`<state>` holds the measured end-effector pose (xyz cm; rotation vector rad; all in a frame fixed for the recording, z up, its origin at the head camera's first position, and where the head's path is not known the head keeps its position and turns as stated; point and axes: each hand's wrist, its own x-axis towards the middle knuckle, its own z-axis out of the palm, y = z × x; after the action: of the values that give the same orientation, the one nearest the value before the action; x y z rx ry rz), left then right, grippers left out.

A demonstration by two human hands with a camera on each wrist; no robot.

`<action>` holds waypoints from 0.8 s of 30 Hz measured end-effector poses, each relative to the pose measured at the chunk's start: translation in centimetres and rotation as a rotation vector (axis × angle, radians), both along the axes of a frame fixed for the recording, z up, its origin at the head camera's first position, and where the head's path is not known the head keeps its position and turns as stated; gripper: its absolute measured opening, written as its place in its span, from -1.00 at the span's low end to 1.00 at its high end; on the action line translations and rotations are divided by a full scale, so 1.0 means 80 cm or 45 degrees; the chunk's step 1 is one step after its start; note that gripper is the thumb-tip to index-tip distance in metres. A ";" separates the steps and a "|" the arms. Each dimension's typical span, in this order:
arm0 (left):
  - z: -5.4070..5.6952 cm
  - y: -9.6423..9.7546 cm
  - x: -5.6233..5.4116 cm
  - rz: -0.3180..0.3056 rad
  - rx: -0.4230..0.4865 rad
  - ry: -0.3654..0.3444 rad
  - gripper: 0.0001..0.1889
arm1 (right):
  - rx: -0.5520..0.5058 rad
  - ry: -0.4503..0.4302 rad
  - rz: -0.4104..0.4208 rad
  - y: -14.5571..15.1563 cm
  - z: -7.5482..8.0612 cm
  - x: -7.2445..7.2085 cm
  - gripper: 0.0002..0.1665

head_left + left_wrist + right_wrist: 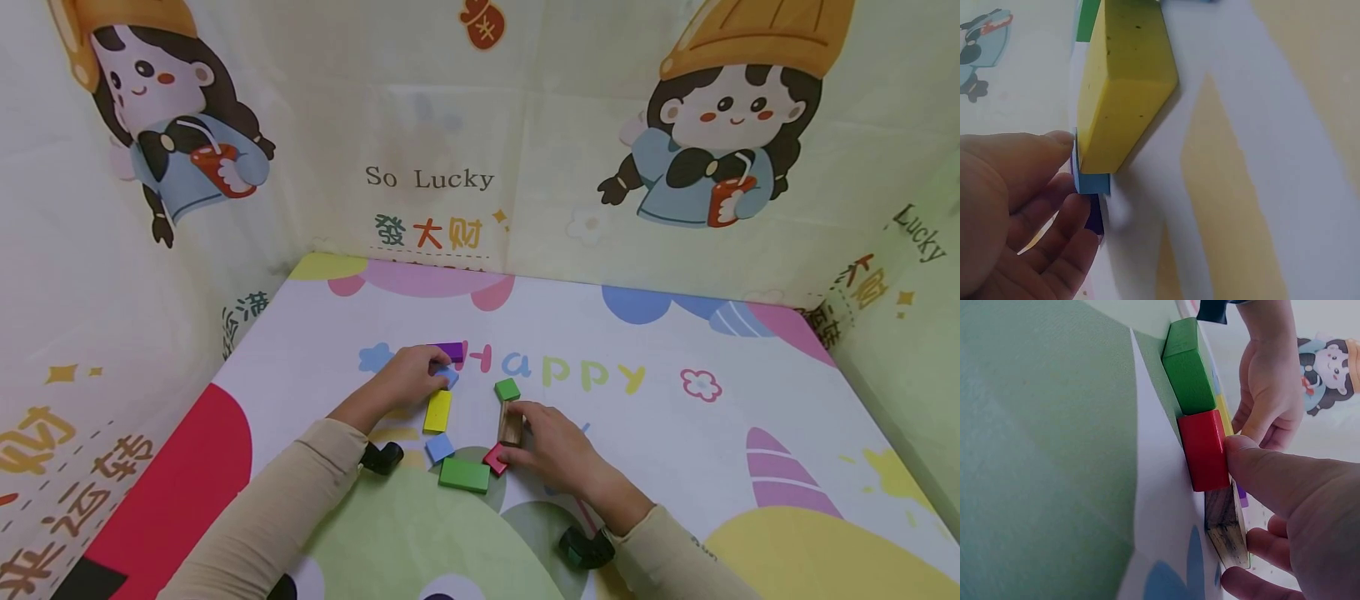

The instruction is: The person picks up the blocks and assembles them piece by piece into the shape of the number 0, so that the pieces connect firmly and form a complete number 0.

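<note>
Several coloured blocks form a partial ring on the mat. My left hand (pixel 411 375) pinches a small blue block (pixel 1094 183) between thumb and fingers, next to a purple block (pixel 448 352). Just nearer lies a yellow block (pixel 437 412), which looms large in the left wrist view. My right hand (pixel 558 446) has its thumb against a red block (pixel 1202 450), while its other fingers reach along a brown wooden block (pixel 511 425). The red block's corner meets a longer green block (pixel 464 475). A small green block (pixel 507 389) lies beyond the brown one.
Another blue block (pixel 439 449) sits between the yellow and longer green blocks. The printed mat (pixel 637 450) carries the word Happy past the blocks. Patterned cloth walls (pixel 547 167) rise at the back and sides. A black wrist device (pixel 587 548) is on the right wrist.
</note>
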<state>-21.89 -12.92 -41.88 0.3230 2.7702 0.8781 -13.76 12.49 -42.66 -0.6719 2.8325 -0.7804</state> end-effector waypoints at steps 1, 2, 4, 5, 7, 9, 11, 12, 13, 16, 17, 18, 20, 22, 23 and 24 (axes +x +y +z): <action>0.000 0.000 0.000 0.002 0.001 -0.004 -0.67 | 0.000 0.000 -0.001 0.000 0.000 0.000 -0.22; 0.000 0.000 0.000 0.003 -0.003 -0.007 -0.67 | 0.001 0.000 -0.002 0.000 0.000 0.000 -0.22; 0.000 0.000 -0.001 0.003 -0.012 -0.016 -0.68 | 0.002 0.000 -0.004 0.000 -0.001 0.000 -0.22; -0.001 0.001 -0.001 0.005 -0.013 -0.022 -0.68 | 0.001 0.001 -0.005 0.000 -0.001 0.000 -0.23; -0.001 0.001 -0.001 0.002 -0.015 -0.023 -0.68 | -0.002 0.003 -0.006 0.000 -0.001 0.000 -0.23; -0.002 0.002 -0.001 0.001 -0.013 -0.022 -0.68 | -0.005 0.006 -0.007 0.000 -0.001 0.000 -0.24; -0.002 0.003 0.000 -0.001 -0.009 -0.024 -0.68 | -0.008 0.007 -0.009 0.000 -0.001 0.000 -0.24; -0.001 0.003 0.000 0.000 -0.008 -0.026 -0.68 | -0.008 0.007 -0.010 0.000 -0.001 0.000 -0.24; -0.001 0.004 0.000 0.002 -0.009 -0.030 -0.69 | -0.007 0.007 -0.011 0.000 -0.001 0.000 -0.24; -0.001 0.005 0.000 0.012 -0.006 -0.040 -0.69 | -0.009 0.007 -0.011 0.000 -0.001 0.001 -0.24; -0.001 0.005 0.000 0.014 -0.004 -0.039 -0.68 | -0.009 0.008 -0.010 0.000 -0.001 0.001 -0.24; -0.001 0.005 0.000 0.018 -0.001 -0.037 -0.67 | -0.011 0.009 -0.010 0.000 -0.001 0.001 -0.24; 0.000 0.005 0.000 0.027 0.006 -0.035 -0.66 | -0.014 0.010 -0.011 0.000 0.000 0.001 -0.24; 0.000 0.005 0.000 0.035 0.017 -0.033 -0.65 | -0.013 0.008 -0.011 0.000 0.000 0.001 -0.24; 0.000 0.004 0.001 0.040 0.023 -0.033 -0.64 | -0.013 0.008 -0.011 0.000 0.000 0.001 -0.24; -0.001 0.004 0.001 0.047 0.028 -0.034 -0.64 | -0.012 0.008 -0.011 0.000 0.000 0.001 -0.24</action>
<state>-21.84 -12.58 -41.93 0.2630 2.7520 0.9152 -13.67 12.46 -42.67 -0.6645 2.8410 -0.7951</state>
